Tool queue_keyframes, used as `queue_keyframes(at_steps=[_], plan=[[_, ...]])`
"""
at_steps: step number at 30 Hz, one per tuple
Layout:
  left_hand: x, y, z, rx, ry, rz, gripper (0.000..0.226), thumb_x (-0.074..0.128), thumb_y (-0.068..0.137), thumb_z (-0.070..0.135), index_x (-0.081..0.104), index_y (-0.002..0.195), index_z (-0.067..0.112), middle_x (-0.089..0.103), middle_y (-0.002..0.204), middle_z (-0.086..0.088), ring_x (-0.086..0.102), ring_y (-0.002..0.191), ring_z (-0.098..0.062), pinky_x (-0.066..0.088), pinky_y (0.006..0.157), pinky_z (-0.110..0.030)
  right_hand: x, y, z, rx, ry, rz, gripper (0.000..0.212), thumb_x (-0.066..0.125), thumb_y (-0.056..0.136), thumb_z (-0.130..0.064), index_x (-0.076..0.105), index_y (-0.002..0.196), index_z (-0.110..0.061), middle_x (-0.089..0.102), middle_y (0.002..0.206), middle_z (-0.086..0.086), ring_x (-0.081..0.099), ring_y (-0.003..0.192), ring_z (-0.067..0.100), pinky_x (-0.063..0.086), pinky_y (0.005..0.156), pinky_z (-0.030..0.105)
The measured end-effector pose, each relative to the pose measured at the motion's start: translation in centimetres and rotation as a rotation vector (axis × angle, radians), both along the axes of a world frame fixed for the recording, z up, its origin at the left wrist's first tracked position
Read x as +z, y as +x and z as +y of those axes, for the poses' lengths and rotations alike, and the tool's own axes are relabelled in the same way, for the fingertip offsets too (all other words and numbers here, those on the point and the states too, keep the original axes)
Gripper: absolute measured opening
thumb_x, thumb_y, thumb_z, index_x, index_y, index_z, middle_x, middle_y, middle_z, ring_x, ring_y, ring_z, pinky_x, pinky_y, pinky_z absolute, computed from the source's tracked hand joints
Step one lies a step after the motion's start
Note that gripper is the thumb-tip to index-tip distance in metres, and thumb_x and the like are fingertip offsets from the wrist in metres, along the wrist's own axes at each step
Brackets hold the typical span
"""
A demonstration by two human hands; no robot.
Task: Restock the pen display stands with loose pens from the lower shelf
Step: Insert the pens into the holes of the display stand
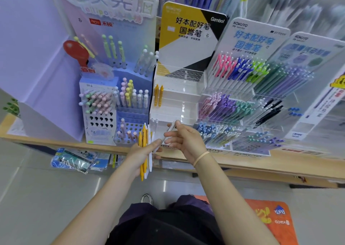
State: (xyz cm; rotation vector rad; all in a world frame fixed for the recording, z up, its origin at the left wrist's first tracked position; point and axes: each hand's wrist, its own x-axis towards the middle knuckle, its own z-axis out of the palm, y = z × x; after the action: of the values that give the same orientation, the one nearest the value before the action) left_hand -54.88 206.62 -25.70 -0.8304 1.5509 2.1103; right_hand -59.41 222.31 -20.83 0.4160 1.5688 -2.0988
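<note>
Two yellow pens (158,97) stand in the clear Kokuyo stand (177,99); just below it, the left hand (143,151) grips a yellow-and-white pen bundle (146,151), the right hand (186,140) pinching one white pen (170,128).

Left hand (144,149) is gripping a bunch of yellow and white pens (145,151), tips pointing down toward the floor. Right hand (183,138), with a tan band (200,158) on the wrist, pinches a single white pen (170,130) just in front of the clear acrylic stand (177,103) with the yellow Gambol header. That stand only has two yellow pens (158,95) standing at its left side. The blue lollipop-pen stand (119,95) sits to its left, packed Kokuyo racks (242,99) to its right, all on a wooden shelf (280,162).
</note>
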Motion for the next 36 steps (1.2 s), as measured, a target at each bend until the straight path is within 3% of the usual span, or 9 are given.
queue_keyframes(at_steps=[2, 6, 11, 15, 23, 29, 36], plan=[[0.0, -0.3, 0.2, 0.044, -0.033, -0.025, 0.027, 0.076, 0.088, 0.031, 0.070, 0.104, 0.011, 0.077, 0.093, -0.009, 0.072, 0.069, -0.022, 0.054, 0.054, -0.028, 0.1, -0.1, 0.2, -0.044, -0.011, 0.041, 0.035, 0.053, 0.101, -0.028, 0.061, 0.111, 0.004, 0.073, 0.083, 0.016, 0.070, 0.062, 0.021, 0.057, 0.058, 0.024], [0.0, -0.5, 0.5, 0.072, -0.118, -0.043, 0.025, 0.075, 0.089, 0.032, 0.069, 0.100, 0.010, 0.074, 0.085, -0.005, 0.066, 0.058, -0.017, 0.052, 0.060, -0.030, 0.2, -0.5, 0.7, -0.105, 0.016, 0.125, 0.030, 0.062, 0.096, -0.027, 0.064, 0.111, -0.001, 0.073, 0.093, 0.020, 0.072, 0.076, 0.028, 0.060, 0.069, 0.031], [0.0, -1.0, 0.5, 0.107, -0.070, -0.019, 0.025, 0.076, 0.089, 0.031, 0.068, 0.100, 0.009, 0.070, 0.076, -0.005, 0.059, 0.053, -0.016, 0.050, 0.058, -0.030, -0.4, -1.1, 0.3, -0.127, -0.018, 0.099, 0.051, 0.069, 0.082, -0.036, 0.061, 0.114, 0.003, 0.071, 0.099, 0.026, 0.073, 0.088, 0.035, 0.060, 0.076, 0.033], [-0.1, -1.2, 0.1, 0.140, -0.039, -0.015, 0.022, 0.076, 0.088, 0.030, 0.066, 0.095, 0.011, 0.069, 0.072, -0.006, 0.058, 0.052, -0.016, 0.049, 0.055, -0.028, -1.6, -1.6, -0.9, -0.117, -0.013, 0.055, 0.037, 0.064, 0.094, -0.030, 0.062, 0.113, 0.002, 0.070, 0.102, 0.027, 0.072, 0.091, 0.035, 0.060, 0.080, 0.034], [-0.4, -1.3, -0.8, 0.122, -0.033, -0.003, 0.021, 0.078, 0.086, 0.029, 0.066, 0.091, 0.012, 0.067, 0.068, -0.003, 0.060, 0.053, -0.015, 0.049, 0.057, -0.029, -3.0, -2.8, -1.5, -0.045, 0.055, 0.030, 0.038, 0.057, 0.099, -0.032, 0.061, 0.114, 0.002, 0.069, 0.106, 0.028, 0.071, 0.097, 0.036, 0.059, 0.085, 0.037], [-1.1, -1.1, -1.0, 0.073, -0.014, 0.043, 0.016, 0.079, 0.085, 0.017, 0.070, 0.097, 0.012, 0.071, 0.077, -0.007, 0.063, 0.061, -0.016, 0.052, 0.062, -0.030, -3.9, -3.2, -0.4, -0.008, 0.079, 0.035, 0.035, 0.053, 0.101, -0.030, 0.062, 0.114, 0.001, 0.069, 0.107, 0.027, 0.071, 0.097, 0.034, 0.058, 0.085, 0.036], [-1.3, -1.0, -0.8, 0.027, -0.055, 0.066, 0.016, 0.078, 0.085, 0.019, 0.070, 0.095, 0.008, 0.076, 0.078, -0.005, 0.071, 0.069, -0.020, 0.052, 0.060, -0.027, -5.1, -3.1, -1.7, -0.033, 0.166, 0.009, 0.036, 0.063, 0.096, -0.028, 0.065, 0.117, 0.001, 0.071, 0.105, 0.022, 0.073, 0.091, 0.031, 0.060, 0.081, 0.033]])
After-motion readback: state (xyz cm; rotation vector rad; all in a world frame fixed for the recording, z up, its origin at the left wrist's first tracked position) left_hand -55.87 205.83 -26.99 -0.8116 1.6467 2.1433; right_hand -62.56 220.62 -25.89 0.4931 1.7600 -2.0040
